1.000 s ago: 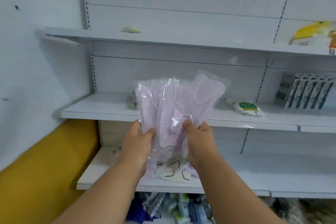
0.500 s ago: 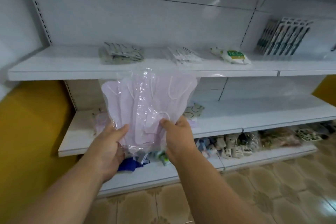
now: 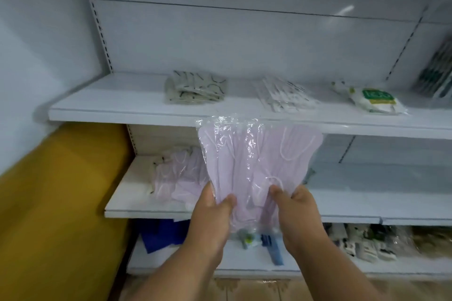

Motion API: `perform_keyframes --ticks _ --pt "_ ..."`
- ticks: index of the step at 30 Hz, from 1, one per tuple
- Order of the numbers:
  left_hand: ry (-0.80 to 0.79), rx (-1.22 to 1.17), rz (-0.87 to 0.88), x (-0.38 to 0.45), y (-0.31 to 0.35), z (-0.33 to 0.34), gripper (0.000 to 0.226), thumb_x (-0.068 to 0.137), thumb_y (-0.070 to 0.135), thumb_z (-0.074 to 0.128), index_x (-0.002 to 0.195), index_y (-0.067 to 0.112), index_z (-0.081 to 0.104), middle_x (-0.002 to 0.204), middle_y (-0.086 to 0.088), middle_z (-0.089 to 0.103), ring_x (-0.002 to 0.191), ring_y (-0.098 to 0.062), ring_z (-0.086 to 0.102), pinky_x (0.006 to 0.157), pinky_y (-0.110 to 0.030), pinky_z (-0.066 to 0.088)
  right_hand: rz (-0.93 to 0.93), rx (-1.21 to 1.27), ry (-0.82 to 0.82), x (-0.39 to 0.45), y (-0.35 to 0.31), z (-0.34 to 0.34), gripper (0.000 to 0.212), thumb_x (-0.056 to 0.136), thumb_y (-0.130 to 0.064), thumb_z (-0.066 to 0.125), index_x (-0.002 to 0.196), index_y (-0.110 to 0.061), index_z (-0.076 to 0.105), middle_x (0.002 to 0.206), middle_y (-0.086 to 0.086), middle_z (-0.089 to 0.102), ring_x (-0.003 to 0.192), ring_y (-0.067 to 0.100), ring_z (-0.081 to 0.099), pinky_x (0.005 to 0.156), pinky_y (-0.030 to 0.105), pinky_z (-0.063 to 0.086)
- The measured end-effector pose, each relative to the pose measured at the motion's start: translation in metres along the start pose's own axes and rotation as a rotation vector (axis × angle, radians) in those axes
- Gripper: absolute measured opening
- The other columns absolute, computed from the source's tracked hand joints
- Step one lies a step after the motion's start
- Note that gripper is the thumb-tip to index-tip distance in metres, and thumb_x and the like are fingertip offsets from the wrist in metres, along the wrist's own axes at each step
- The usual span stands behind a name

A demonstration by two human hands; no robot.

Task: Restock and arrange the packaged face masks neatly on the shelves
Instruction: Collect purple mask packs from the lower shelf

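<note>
A clear plastic pack of pale lilac face masks (image 3: 256, 159) is held upright in front of the white shelves. My left hand (image 3: 210, 222) grips its lower left corner, thumb on the front. My right hand (image 3: 296, 217) pinches its lower right edge. The pack hangs in the air in front of the middle shelf (image 3: 137, 208), where more lilac mask packs (image 3: 176, 178) lie at the left. The upper shelf (image 3: 117, 110) carries a patterned mask pack (image 3: 195, 90), a white mask pack (image 3: 283, 95) and a white bag with a green label (image 3: 374, 100).
A yellow panel (image 3: 58, 203) stands left of the shelving. The bottom shelf (image 3: 244, 266) holds blue packets (image 3: 163, 234) and several small packaged goods (image 3: 362, 242). Dark striped packs (image 3: 437, 71) stand at the far right of the upper shelf. Tiled floor (image 3: 244, 288) lies below.
The view has dropped and swung left, so the shelves appear closer. Both hands keep their hold on the lilac pack, now level with the middle shelf.
</note>
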State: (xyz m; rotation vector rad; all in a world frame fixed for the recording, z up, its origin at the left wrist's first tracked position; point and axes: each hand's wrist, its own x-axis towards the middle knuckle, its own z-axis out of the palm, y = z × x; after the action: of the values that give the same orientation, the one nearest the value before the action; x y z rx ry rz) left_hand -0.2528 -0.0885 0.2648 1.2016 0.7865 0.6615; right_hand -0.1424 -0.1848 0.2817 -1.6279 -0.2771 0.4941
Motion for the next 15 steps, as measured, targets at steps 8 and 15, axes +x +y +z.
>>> perform_keyframes --ticks 8,15 --pt "0.184 0.065 0.309 0.012 0.079 0.021 0.029 0.089 0.02 0.074 0.107 0.039 0.061 0.09 0.032 0.068 0.08 0.01 0.066 0.066 -0.015 0.052 -0.279 0.042 -0.106 0.032 -0.078 0.032 0.011 0.098 -0.023 0.059 0.104 -0.025 0.068 0.084 -0.013 0.075 0.079 0.006 0.072 0.073 0.03 0.058" --pt "0.281 0.141 0.614 0.022 0.194 0.012 0.035 0.088 0.024 0.075 0.115 0.041 0.06 0.098 0.017 0.072 0.09 -0.006 0.07 0.081 -0.04 0.061 -0.599 0.144 -0.028 0.014 -0.192 0.07 0.016 0.098 -0.022 0.058 0.083 -0.025 0.064 0.068 -0.02 0.068 0.066 -0.006 0.064 0.053 0.005 0.043"
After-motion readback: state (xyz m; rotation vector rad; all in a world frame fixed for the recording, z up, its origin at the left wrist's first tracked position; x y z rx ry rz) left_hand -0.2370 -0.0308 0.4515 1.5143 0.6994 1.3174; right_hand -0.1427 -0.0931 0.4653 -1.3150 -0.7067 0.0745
